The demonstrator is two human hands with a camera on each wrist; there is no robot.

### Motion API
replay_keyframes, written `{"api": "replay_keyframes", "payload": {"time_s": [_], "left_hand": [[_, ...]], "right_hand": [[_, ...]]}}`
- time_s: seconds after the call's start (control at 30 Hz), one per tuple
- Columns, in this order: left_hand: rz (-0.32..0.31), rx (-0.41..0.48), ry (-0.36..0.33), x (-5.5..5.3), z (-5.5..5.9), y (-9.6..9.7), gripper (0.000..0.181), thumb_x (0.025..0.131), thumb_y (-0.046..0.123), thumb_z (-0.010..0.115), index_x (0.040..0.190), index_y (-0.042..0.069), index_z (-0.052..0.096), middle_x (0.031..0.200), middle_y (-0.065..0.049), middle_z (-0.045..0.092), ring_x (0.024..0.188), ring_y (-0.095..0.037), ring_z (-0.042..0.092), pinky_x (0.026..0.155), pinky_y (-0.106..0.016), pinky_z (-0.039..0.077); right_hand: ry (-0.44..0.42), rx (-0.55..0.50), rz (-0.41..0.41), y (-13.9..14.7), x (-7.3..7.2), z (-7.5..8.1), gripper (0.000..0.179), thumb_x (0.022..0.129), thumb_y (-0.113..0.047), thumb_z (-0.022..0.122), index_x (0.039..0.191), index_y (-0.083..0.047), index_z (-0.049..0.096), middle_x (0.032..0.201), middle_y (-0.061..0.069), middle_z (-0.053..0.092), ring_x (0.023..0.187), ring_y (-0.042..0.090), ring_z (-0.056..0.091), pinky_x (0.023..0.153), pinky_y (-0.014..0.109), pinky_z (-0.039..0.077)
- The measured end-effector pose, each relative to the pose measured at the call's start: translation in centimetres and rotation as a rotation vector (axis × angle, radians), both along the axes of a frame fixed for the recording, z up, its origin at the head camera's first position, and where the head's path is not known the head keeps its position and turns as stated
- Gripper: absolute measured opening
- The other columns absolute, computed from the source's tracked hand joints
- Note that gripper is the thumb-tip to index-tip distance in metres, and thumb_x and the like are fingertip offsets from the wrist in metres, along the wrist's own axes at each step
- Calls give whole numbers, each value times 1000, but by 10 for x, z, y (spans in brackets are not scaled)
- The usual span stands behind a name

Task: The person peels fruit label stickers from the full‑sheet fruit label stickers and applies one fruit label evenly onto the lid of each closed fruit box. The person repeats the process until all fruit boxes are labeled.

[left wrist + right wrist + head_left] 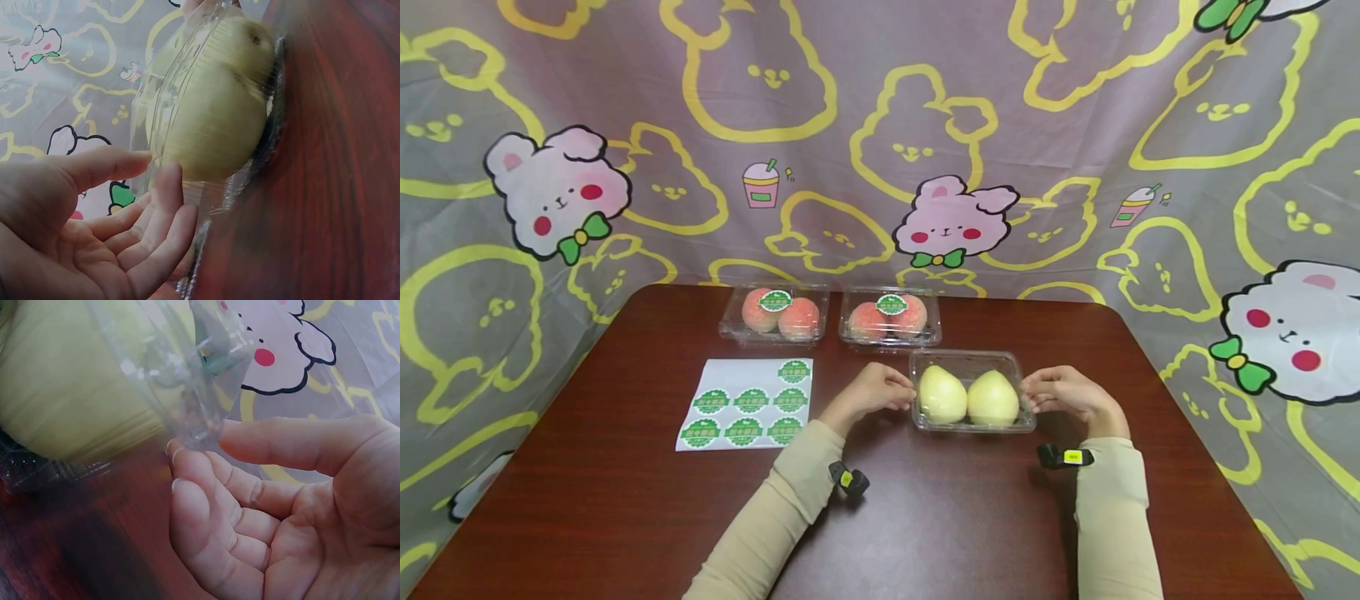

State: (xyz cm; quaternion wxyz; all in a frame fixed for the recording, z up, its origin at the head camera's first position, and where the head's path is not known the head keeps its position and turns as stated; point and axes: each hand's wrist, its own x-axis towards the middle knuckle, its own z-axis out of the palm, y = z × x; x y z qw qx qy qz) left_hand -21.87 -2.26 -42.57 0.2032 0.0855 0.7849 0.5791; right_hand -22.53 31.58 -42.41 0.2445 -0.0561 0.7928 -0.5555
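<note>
A clear plastic clamshell box (973,427) holding two pale yellow, pear-shaped fruits (943,395) is between my hands, right of the table's middle. My left hand (872,390) pinches the rim at its left end with thumb and fingertips. At the opposite end, my right hand (1070,392) pinches the rim the same way. Up close in the left wrist view, the thumb and index finger of the left hand (119,219) meet at the box edge. In the right wrist view, the rim sits between thumb and fingertips of the right hand (275,500).
Behind stand two clear boxes of pinkish-red round fruits, the left box (730,329) and the right box (931,327), each bearing a green round label. A white sheet (718,375) of several green stickers (751,401) lies left on the brown table (625,483). A patterned curtain (820,50) surrounds it.
</note>
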Motion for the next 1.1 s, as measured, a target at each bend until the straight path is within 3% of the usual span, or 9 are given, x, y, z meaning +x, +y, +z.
{"api": "replay_keyframes", "payload": {"time_s": [0.17,0.3,0.7,1.1], "left_hand": [[-31,-67,19,0,4,-7,23,88,3,65,104,-13,66,96,-30,71,74,-24,72,78,-38,60],[-48,-103,25,-1,5,-13,23,88,5,66,104,-12,66,94,-28,72,74,-22,72,77,-36,60],[-69,-106,12,-2,8,-26,23,87,3,66,104,-12,66,93,-27,72,68,-13,67,80,-39,60],[-67,-127,23,-3,7,-39,25,85,5,68,104,-12,67,91,-27,73,75,-20,72,79,-38,60]], "right_hand": [[-2,-7,20,-5,-1,1,24,96,-7,52,107,13,56,76,-8,67,70,4,65,70,22,58],[-7,-11,30,-8,-2,0,20,96,-6,52,105,12,57,76,-7,67,69,5,65,69,22,58],[-9,-1,72,-19,-1,2,23,95,-5,52,105,15,55,76,-5,65,69,7,64,68,22,57],[6,55,96,-31,-4,0,27,94,-5,55,108,18,53,76,-3,63,69,8,64,68,24,57]]}}
